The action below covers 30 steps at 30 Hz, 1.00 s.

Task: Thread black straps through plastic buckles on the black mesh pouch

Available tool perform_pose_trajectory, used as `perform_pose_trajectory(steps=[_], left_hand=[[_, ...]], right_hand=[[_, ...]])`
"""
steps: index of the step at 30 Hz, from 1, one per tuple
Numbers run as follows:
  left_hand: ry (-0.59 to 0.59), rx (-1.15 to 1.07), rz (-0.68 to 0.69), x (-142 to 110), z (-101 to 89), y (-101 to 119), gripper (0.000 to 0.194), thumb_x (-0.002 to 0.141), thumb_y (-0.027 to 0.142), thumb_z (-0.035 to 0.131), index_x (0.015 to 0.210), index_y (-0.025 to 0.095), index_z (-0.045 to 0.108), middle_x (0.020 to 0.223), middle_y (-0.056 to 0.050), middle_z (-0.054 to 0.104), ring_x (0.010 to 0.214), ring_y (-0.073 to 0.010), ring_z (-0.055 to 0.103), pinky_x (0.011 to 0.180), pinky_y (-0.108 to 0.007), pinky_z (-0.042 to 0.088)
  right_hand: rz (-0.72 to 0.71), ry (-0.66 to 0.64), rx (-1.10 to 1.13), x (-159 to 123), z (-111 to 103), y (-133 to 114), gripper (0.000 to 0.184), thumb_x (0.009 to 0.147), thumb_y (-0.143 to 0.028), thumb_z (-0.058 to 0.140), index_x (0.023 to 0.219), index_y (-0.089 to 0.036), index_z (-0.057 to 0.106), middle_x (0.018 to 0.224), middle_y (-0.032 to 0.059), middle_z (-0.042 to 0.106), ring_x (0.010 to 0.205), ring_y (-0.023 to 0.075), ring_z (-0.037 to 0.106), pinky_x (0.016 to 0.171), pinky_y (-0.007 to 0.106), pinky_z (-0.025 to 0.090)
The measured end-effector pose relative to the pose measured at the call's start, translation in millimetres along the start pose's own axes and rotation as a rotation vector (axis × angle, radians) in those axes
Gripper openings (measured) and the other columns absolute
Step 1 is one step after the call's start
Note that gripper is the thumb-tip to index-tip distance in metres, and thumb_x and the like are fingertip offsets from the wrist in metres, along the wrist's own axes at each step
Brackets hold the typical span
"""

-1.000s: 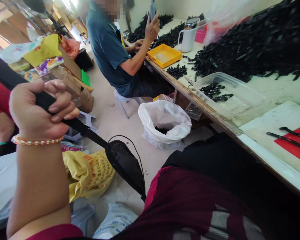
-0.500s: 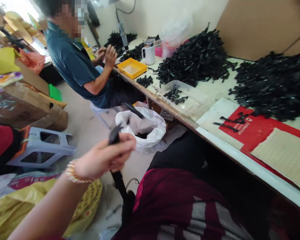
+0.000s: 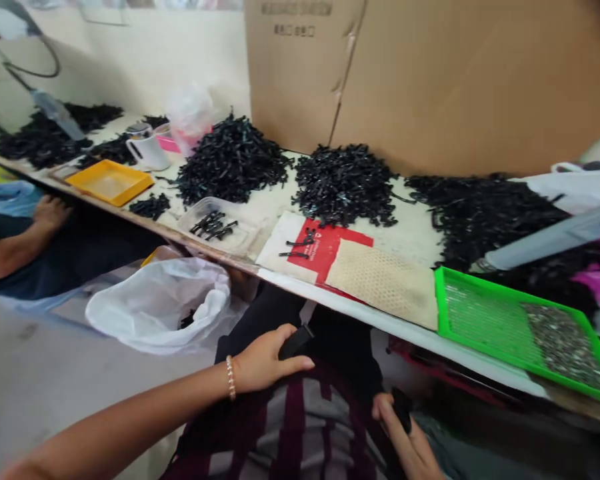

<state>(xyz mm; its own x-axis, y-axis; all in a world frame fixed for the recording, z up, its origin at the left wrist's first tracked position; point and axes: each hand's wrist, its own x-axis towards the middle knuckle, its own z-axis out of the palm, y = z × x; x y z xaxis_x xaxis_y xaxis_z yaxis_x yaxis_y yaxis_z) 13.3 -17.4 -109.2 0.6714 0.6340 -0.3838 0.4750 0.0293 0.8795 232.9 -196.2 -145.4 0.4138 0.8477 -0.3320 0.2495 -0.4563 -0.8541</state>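
My left hand (image 3: 260,360) is over my lap, thumb and fingers closed around a flat, blunt-ended black piece (image 3: 297,341). Lower right, close to my hip, my right hand (image 3: 407,437) has its fingers around another dark piece (image 3: 401,408); its exact kind is not clear. The two hands are apart, both below the table edge. In front of them, a few thin black clip-like parts (image 3: 300,247) lie on a red and white sheet (image 3: 325,257). A beige textured mat (image 3: 380,280) overlaps that sheet.
Heaps of black parts (image 3: 345,183) line the table's back. A clear tray (image 3: 250,233), a yellow tray (image 3: 110,181), a white mug (image 3: 153,153) and a green tray (image 3: 445,300) of small metal bits stand on it. A white bag (image 3: 130,307) is below; a co-worker's hand (image 3: 53,212) is left.
My view has swung right. My left hand has come from the left side in over my lap, still around a black piece. My right hand has come into view. The co-worker's hand is lower.
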Motion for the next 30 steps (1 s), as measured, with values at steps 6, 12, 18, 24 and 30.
perform_pose_trajectory(steps=[6, 12, 18, 24, 30], left_hand=[[-0.137, 0.191, 0.035, 21.1, -7.4, 14.9, 0.037, 0.081, 0.054, 0.053, 0.070, 0.019, 0.053, 0.067, 0.001, 0.051, 0.063, -0.0149, 0.046, 0.057, -0.023, 0.033], [-0.224, 0.168, -0.029, 39.8, -11.3, 18.5, 0.039, 0.077, 0.056, 0.059, 0.078, 0.017, 0.052, 0.073, 0.000, 0.052, 0.069, -0.0160, 0.048, 0.062, -0.024, 0.037], [-0.253, -0.148, -0.065, 35.3, -20.3, 22.4, 0.035, 0.081, 0.049, 0.057, 0.095, 0.017, 0.054, 0.089, -0.001, 0.060, 0.080, -0.0150, 0.054, 0.072, -0.024, 0.044], [-0.297, 0.086, 0.065, 33.5, -17.0, 25.4, 0.028, 0.087, 0.039, 0.048, 0.102, 0.017, 0.054, 0.093, -0.004, 0.062, 0.086, -0.0167, 0.057, 0.079, -0.027, 0.045], [-0.360, 0.252, 0.177, 33.4, -20.6, 26.1, 0.029, 0.090, 0.039, 0.047, 0.110, 0.019, 0.050, 0.095, -0.003, 0.060, 0.086, -0.0149, 0.058, 0.078, -0.026, 0.046]], right_hand=[[0.195, -0.024, 0.286, 14.7, -1.8, -22.8, 0.048, 0.084, -0.068, 0.040, 0.078, -0.021, 0.045, 0.058, -0.0043, 0.034, 0.046, 0.0099, 0.033, 0.041, 0.021, 0.027], [0.015, -0.243, -0.074, 40.3, 7.1, -46.4, 0.044, 0.088, -0.060, 0.034, 0.082, -0.020, 0.051, 0.079, 0.0062, 0.059, 0.077, 0.0211, 0.057, 0.073, 0.030, 0.043], [0.044, -0.544, -0.182, 30.8, -15.6, -66.3, 0.038, 0.092, -0.050, 0.033, 0.113, -0.020, 0.046, 0.106, 0.0086, 0.062, 0.101, 0.0238, 0.057, 0.087, 0.034, 0.045], [0.127, -0.494, -0.112, 15.2, -18.3, -63.0, 0.048, 0.094, -0.047, 0.027, 0.129, -0.016, 0.037, 0.130, 0.0141, 0.048, 0.121, 0.0257, 0.046, 0.102, 0.041, 0.038], [0.002, -0.310, -0.067, 10.6, -4.8, -48.1, 0.044, 0.095, -0.046, 0.035, 0.133, -0.023, 0.040, 0.135, 0.0093, 0.045, 0.127, 0.0221, 0.040, 0.108, 0.038, 0.032]])
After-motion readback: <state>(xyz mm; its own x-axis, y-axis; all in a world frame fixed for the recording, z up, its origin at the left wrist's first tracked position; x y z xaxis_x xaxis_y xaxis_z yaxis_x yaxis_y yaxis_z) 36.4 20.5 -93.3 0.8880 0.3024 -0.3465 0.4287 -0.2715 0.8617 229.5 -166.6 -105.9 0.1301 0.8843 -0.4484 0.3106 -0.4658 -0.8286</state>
